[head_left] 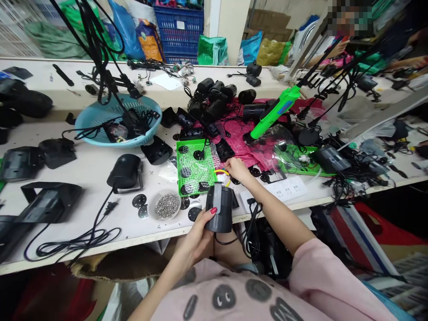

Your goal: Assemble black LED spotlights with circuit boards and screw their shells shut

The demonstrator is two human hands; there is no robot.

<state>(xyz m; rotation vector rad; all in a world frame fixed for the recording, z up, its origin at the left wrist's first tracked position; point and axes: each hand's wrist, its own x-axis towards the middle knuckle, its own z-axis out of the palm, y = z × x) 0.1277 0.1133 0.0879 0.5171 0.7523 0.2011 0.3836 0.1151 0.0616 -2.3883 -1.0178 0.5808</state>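
Observation:
My left hand [199, 227] is wrapped around a black cylindrical housing [224, 208] with a strap-like bracket along its side, held at the table's front edge. A dark cord hangs below the housing. Just beyond it, my right hand [236, 170] is closed, fingertips pinched together beside a yellow wire [221, 171] and a small white part. What sits in those fingertips is hidden. To the left lie a green perforated tray [179, 174] holding black discs and a clear tub of small screws [167, 206]. A green electric screwdriver [276, 113] hangs tilted above the right side.
A blue basket [85, 118] with cables stands at the left back. Several black housings [214, 109] crowd a pink plastic sheet [242, 129]. A white power strip [284, 189] lies by my right forearm. A corded black unit [123, 171] stands left. Another person's hand [337, 47] shows far right.

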